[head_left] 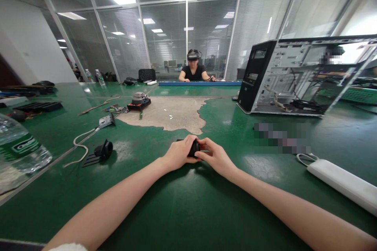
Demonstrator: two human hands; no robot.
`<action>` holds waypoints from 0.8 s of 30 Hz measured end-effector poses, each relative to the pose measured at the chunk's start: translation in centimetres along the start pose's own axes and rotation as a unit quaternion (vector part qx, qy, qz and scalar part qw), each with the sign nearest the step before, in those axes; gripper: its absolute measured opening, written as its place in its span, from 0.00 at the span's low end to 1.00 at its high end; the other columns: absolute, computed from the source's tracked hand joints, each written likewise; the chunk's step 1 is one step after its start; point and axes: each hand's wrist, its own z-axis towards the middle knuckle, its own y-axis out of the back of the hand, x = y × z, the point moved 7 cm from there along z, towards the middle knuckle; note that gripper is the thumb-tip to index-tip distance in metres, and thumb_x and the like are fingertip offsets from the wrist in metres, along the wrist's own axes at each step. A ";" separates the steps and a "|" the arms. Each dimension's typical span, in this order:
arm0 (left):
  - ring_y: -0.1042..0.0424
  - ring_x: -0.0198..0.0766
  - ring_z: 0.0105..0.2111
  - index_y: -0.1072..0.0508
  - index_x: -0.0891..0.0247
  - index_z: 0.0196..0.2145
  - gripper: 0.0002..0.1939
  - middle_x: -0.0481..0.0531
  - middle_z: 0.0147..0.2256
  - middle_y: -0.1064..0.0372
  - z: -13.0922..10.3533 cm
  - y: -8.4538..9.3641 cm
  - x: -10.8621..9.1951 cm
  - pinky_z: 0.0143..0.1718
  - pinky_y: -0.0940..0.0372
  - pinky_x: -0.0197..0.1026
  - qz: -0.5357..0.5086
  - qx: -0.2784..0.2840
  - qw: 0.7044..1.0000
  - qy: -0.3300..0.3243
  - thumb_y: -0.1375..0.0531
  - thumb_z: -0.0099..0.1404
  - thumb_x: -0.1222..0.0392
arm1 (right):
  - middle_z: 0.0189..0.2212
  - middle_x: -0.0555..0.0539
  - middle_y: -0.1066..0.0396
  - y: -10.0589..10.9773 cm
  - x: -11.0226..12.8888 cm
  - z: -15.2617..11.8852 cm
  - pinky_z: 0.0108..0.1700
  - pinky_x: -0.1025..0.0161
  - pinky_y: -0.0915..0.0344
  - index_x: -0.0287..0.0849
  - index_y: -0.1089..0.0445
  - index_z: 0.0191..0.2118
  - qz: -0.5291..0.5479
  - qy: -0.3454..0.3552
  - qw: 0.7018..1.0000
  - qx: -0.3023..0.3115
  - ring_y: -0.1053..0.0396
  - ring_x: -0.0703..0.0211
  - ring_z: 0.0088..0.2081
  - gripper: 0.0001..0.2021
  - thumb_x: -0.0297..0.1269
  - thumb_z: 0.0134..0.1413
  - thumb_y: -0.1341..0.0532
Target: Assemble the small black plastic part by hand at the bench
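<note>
A small black part (194, 148) is between my two hands, just above the green table at the centre. My left hand (180, 152) wraps round it from the left. From the right, the fingers and thumb of my right hand (214, 155) pinch its side. Much of the part is hidden by my fingers. To the left, a black round part with slats (103, 150) lies on the table, near a metal piece (106, 120) with a grey cable.
An open computer case (256, 78) stands at the right, behind a white power bank-like block (344, 180). A water bottle (22, 145) is at the far left. A motor-like unit (139, 101) sits beyond my hands. A person (193, 71) sits across the table (176, 211).
</note>
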 end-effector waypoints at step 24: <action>0.33 0.44 0.40 0.48 0.59 0.48 0.30 0.54 0.46 0.41 -0.4 -0.1 -0.2 0.38 0.38 0.44 -0.022 -0.017 1.000 -0.004 0.40 0.51 0.51 | 0.29 0.52 0.37 -0.5 0.1 0.2 0.31 0.66 0.35 0.43 0.42 0.33 0.002 0.019 1.000 0.011 0.35 0.65 0.29 0.06 0.39 0.51 0.46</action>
